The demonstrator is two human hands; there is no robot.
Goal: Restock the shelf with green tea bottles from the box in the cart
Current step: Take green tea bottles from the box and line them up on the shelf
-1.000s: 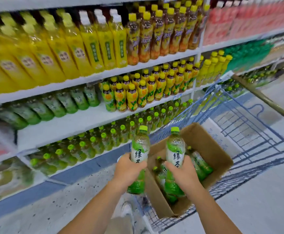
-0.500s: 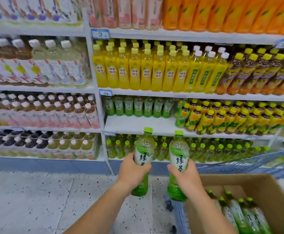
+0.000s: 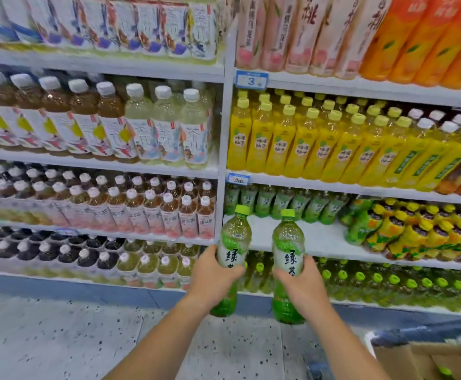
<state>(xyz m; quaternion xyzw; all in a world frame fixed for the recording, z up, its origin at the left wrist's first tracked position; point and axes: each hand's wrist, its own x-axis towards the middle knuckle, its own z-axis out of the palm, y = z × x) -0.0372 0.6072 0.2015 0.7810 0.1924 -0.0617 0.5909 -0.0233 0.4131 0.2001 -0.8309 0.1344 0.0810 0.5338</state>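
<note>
The left bottle [image 3: 235, 234] and the right bottle [image 3: 288, 242] have lime-green caps, white labels with green characters, and green bottoms. The shelf [image 3: 320, 238] is white, the floor [image 3: 59, 338] grey with dark speckles, the box [image 3: 405, 360] brown.

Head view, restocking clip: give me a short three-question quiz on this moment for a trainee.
1. True or false: the left hand grips one green tea bottle and the right hand grips a second green tea bottle, both caps up.
2. The shelved green tea row stands directly below: A) the yellow bottles; B) the brown tea bottles in the left bay; C) the dark bottles at lower left.
3. Fill in: the cardboard box shows in the bottom ____ corner.
Key: 1 true; 2 A; 3 right.
</note>
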